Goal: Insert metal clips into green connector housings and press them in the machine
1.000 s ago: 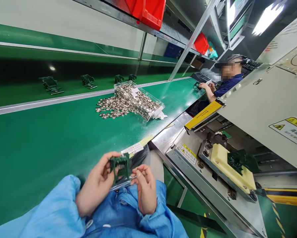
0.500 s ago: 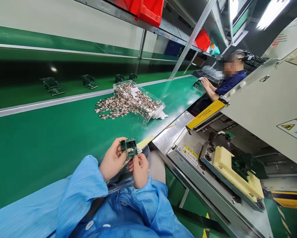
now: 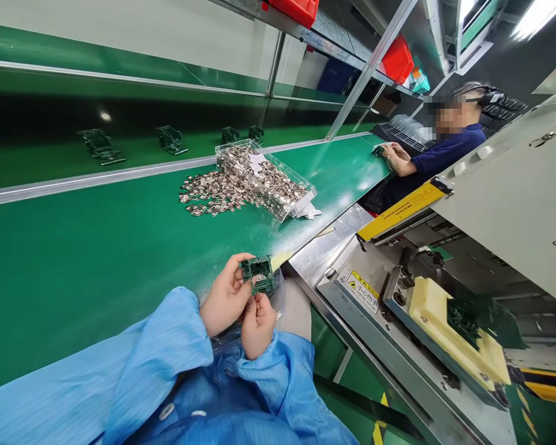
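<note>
A dark green part [image 3: 261,268], an open frame with a boxy outline, sits between the person's two hands, just above the near edge of the green worktop [image 3: 120,259]. The left hand [image 3: 224,296] has its grip clamped on the part's left side, thumb in front; the other fingers are partly hidden behind it. The right hand [image 3: 258,326] brings thumb and fingers together at the part's lower edge, but whatever lies between the fingertips is covered. Small details inside the frame are too fine to make out.

A clear plastic bag [image 3: 281,296] shows only in part behind the hands, and a pale yellow strip [image 3: 282,258] is partly covered by the part. Farther off, a clear tray [image 3: 300,207] brims with small metal pieces [image 3: 213,193] that also spill beside it, their shapes blurring together. At right, a cream fixture [image 3: 430,309] bears another green piece [image 3: 466,321], dim under the machine [image 3: 504,204], which the right edge crops. The upper edge cuts off a red bin [image 3: 300,9]. Beyond, a co-worker's hands [image 3: 393,154] touch something dark, hard to identify.
</note>
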{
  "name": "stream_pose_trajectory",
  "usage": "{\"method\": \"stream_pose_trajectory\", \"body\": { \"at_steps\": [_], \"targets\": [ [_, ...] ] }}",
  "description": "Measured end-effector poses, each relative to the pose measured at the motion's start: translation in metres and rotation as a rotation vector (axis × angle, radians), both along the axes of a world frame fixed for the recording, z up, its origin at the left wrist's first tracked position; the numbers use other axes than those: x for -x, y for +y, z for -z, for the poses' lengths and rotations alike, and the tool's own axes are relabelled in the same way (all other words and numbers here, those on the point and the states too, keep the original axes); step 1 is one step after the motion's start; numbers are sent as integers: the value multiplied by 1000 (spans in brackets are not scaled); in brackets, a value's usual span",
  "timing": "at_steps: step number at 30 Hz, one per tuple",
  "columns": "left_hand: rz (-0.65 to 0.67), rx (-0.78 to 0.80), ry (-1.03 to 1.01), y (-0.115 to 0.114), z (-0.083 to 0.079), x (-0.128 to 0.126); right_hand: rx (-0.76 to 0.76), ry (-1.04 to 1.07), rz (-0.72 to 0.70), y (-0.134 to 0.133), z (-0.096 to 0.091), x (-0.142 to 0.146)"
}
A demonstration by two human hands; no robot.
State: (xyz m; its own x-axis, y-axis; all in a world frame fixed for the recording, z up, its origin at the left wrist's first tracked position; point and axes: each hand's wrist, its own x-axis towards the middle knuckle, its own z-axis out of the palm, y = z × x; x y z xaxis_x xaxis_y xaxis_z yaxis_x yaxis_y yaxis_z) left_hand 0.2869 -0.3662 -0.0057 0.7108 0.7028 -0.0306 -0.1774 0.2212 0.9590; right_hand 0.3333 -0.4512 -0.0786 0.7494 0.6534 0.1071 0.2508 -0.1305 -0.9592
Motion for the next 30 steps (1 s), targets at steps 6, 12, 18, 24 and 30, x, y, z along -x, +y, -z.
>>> {"method": "stream_pose_trajectory", "body": {
  "at_steps": [6,12,18,24,30],
  "targets": [
    [-11,-71,26,3,5,-3,205,-207,-124,-10,9,-4],
    [-52,-41,-56,15,2,-5,348,-120,-227,-14,24,-30],
    [-36,102,5,16,-11,15,365,-154,-243,-28,-5,-48],
    [-48,79,-63,3,-10,20,49,-87,-79,-37,-68,-42],
    [-39,26,-87,-4,-8,22,-150,119,-40,-19,-96,-24]
  ]
}}
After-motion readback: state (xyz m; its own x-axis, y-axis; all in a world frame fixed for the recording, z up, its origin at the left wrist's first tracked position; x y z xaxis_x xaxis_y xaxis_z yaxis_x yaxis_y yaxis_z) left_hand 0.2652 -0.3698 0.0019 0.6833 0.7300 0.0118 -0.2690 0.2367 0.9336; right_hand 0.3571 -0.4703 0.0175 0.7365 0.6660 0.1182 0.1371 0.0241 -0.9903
